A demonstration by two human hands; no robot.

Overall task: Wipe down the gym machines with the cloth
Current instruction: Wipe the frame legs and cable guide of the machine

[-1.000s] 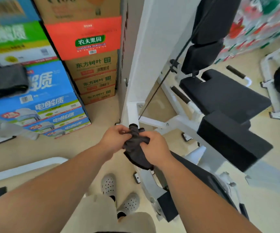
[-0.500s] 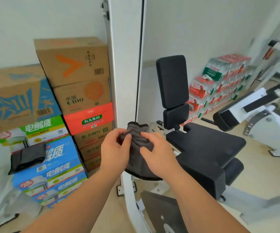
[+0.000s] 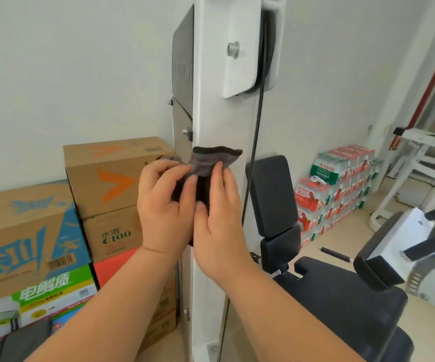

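Head view: left hand (image 3: pixel 164 205) fingers pinch the grey cloth (image 3: pixel 212 159), right hand (image 3: pixel 219 218) fingers flat, pressing it onto the white machine post (image 3: pixel 219 113). Best w/ even pressure, full-width strokes, clear of cable (image 3: pixel 257 126).

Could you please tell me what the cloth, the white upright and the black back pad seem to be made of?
The cloth looks like soft grey microfibre or terry: it folds and has a darker hemmed edge. The white upright looks like painted metal: smooth, slightly glossy, bolted. The back pad seems foam under matt black vinyl.
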